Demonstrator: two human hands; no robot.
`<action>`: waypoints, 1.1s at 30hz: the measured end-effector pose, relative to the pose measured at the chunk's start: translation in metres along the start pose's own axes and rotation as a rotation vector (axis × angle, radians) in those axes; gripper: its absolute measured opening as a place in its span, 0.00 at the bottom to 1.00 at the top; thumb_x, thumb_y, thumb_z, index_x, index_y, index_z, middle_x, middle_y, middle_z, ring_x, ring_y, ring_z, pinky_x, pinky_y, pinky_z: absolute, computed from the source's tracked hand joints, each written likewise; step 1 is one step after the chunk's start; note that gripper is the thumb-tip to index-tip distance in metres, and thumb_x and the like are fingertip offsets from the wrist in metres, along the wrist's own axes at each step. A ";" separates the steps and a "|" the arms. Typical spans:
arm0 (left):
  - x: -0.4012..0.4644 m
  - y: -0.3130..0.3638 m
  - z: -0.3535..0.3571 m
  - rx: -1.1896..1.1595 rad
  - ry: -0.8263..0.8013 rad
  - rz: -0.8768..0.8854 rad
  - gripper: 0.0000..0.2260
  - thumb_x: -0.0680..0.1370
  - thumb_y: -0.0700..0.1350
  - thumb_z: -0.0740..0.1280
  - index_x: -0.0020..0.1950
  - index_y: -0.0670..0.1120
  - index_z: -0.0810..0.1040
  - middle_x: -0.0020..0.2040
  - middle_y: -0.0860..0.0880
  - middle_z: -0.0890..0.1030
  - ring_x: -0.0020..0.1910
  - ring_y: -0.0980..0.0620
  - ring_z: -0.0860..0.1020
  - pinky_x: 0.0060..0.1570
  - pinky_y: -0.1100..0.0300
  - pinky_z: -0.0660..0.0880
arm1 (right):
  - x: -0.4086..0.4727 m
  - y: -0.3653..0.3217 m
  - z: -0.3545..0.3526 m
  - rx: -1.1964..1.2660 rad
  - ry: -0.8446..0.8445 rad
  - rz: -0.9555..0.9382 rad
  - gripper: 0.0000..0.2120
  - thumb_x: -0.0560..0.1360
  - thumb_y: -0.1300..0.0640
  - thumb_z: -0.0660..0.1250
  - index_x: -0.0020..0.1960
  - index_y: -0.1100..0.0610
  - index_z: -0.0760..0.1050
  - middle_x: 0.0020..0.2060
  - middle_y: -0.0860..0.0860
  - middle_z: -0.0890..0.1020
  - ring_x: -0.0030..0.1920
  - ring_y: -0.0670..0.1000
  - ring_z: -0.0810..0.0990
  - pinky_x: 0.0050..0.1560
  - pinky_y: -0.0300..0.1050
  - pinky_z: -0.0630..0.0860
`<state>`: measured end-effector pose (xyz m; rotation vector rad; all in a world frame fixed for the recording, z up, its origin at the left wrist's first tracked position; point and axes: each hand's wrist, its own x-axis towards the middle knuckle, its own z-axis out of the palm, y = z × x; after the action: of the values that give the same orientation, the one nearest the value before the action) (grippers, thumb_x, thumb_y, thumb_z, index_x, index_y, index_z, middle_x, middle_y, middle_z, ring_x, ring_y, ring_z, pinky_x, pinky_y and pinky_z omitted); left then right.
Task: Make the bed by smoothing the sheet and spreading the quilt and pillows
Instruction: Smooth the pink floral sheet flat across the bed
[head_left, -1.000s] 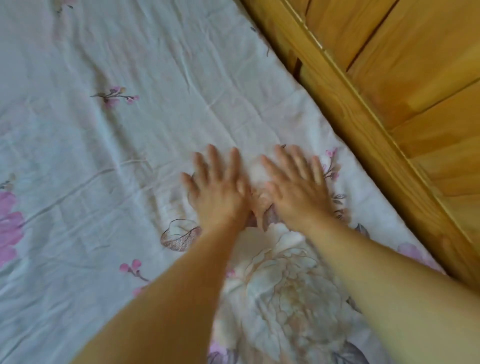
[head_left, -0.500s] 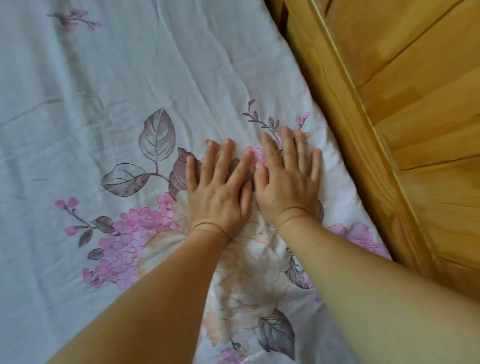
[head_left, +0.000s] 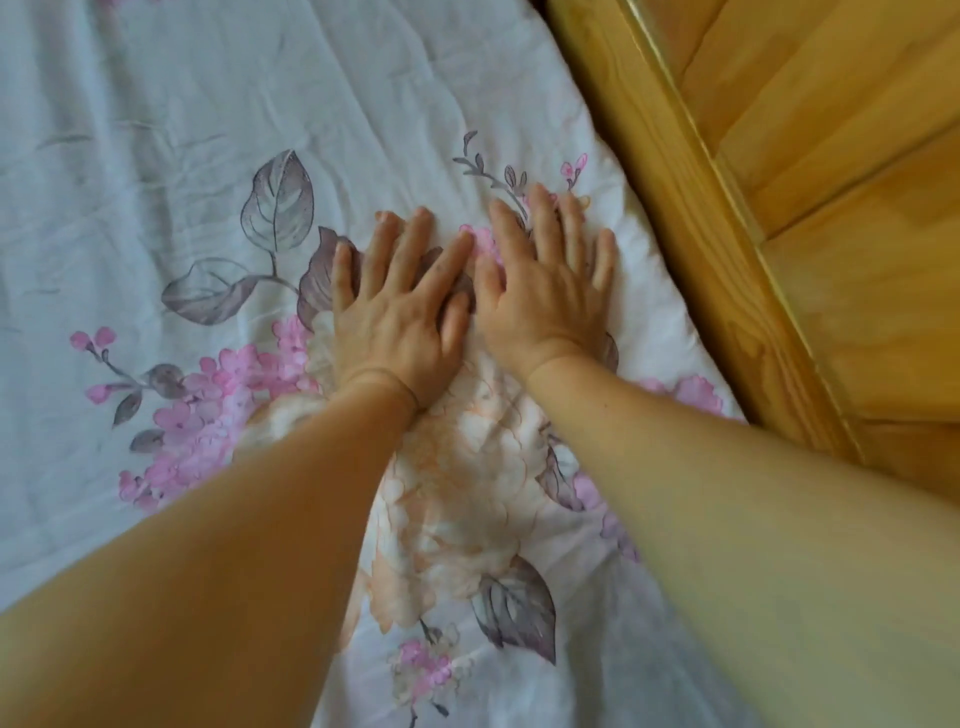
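The floral sheet (head_left: 171, 135) covers the whole bed surface, pale and lightly creased, with pink blossoms and grey leaves printed on it. Both hands lie flat on it, side by side near its right edge: left hand (head_left: 397, 317) with fingers straight and spread, right hand (head_left: 540, 296) the same, palms pressing the fabric, gripping nothing. A wooden bed frame (head_left: 691, 218) runs along the right.

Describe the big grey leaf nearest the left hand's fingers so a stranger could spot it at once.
Start at the wooden bed frame along the right edge of the floral sheet, then move left past the right hand to the left hand, both pressed flat. Just up and left of the fingertips stands the upright grey leaf, the tallest one, pointing away, unlike the sideways leaf below it.
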<state>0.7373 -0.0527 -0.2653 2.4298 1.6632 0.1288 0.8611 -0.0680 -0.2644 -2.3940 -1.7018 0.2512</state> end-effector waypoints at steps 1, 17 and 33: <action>-0.001 0.000 -0.001 0.005 -0.026 -0.005 0.25 0.78 0.60 0.44 0.75 0.61 0.57 0.78 0.50 0.57 0.77 0.47 0.52 0.74 0.44 0.45 | 0.002 0.002 -0.005 0.040 -0.083 0.003 0.22 0.79 0.45 0.53 0.73 0.41 0.62 0.77 0.47 0.58 0.77 0.51 0.51 0.74 0.56 0.43; -0.166 0.108 -0.016 -0.819 -0.423 0.132 0.24 0.72 0.48 0.53 0.63 0.48 0.78 0.69 0.49 0.72 0.72 0.47 0.65 0.74 0.47 0.53 | -0.167 0.059 -0.067 -0.018 -0.245 0.155 0.22 0.81 0.55 0.53 0.75 0.48 0.60 0.77 0.51 0.55 0.77 0.53 0.51 0.74 0.51 0.50; -0.318 0.082 -0.008 -0.175 -0.561 0.326 0.31 0.72 0.65 0.55 0.75 0.61 0.57 0.78 0.48 0.44 0.75 0.42 0.38 0.67 0.32 0.37 | -0.277 0.102 -0.071 -0.290 -0.573 0.025 0.26 0.80 0.39 0.48 0.74 0.33 0.40 0.77 0.40 0.39 0.77 0.49 0.37 0.74 0.60 0.43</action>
<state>0.6944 -0.3765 -0.2283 2.2931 0.9737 -0.3201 0.8817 -0.3671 -0.2148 -2.7338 -2.0562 0.8143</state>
